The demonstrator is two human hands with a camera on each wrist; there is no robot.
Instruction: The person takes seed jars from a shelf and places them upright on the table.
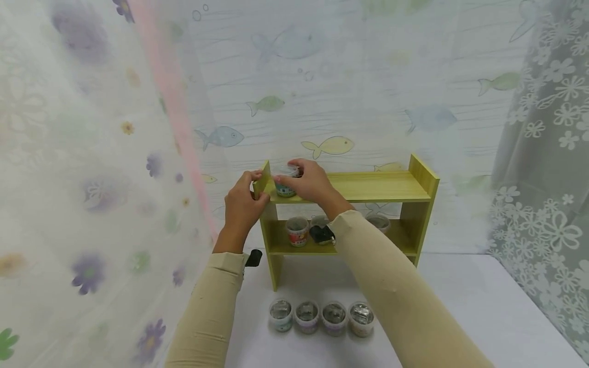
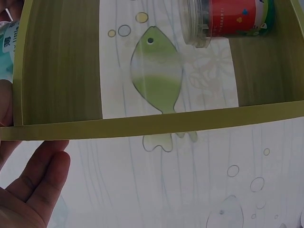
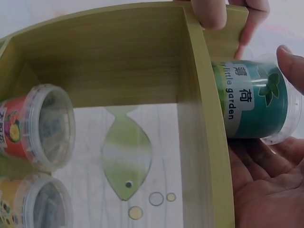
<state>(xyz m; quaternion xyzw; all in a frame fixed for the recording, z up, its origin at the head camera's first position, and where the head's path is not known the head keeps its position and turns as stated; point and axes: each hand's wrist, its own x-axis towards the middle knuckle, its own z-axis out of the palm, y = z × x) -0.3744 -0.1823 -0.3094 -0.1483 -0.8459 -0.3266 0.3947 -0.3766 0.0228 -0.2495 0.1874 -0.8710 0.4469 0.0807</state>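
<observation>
My right hand (image 1: 315,184) grips a clear plastic tub (image 3: 256,99) with a teal mint label, thumb on one side and fingers on the other. The tub stands at the left end of the top board (image 1: 368,186) of a yellow-green wooden shelf unit. My left hand (image 1: 241,207) holds the raised left side panel (image 1: 263,180) of that unit, its thumb in front and the fingers behind. On the lower board, a red-labelled tub (image 1: 297,232) stands near the left, with a second tub (image 1: 319,222) beside it, partly hidden by the right wrist's black camera.
Another tub (image 1: 379,222) stands farther right on the lower board, partly behind my right sleeve. Several lidded tubs (image 1: 307,317) line up on the white table (image 1: 460,296) before the unit. Patterned curtains (image 1: 368,76) hang behind and at both sides.
</observation>
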